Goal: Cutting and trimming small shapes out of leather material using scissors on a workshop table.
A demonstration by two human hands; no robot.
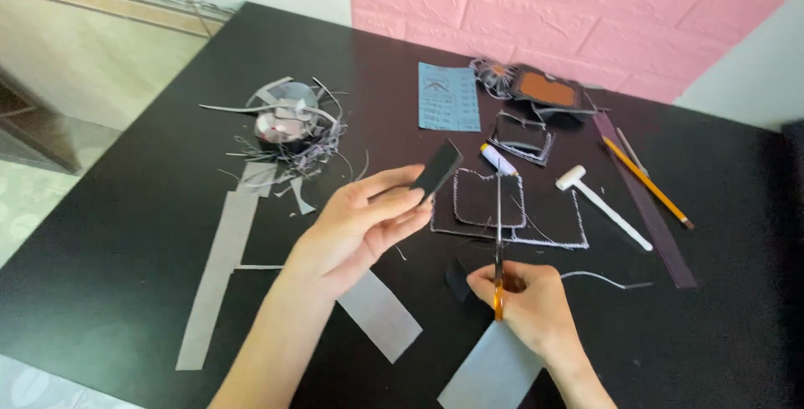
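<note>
Over black table (pixel 126 233), a dark strip (pixel 436 169) is pinched by left hand (pixel 364 225) as scissors (pixel 498 233) are gripped by right hand (pixel 523 296), trimming seemingly underway, careful alignment needed next

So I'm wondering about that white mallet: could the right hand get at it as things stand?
Probably not freely: the right hand is shut on the scissors, though the table between it and the white mallet looks unobstructed.

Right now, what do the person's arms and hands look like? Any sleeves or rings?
Both arms are bare up to the picture's edge, so no sleeves show. The left hand and right hand wear no gloves, and I see no rings, watch or bracelets. The fingers are slim, with short plain nails.
</note>
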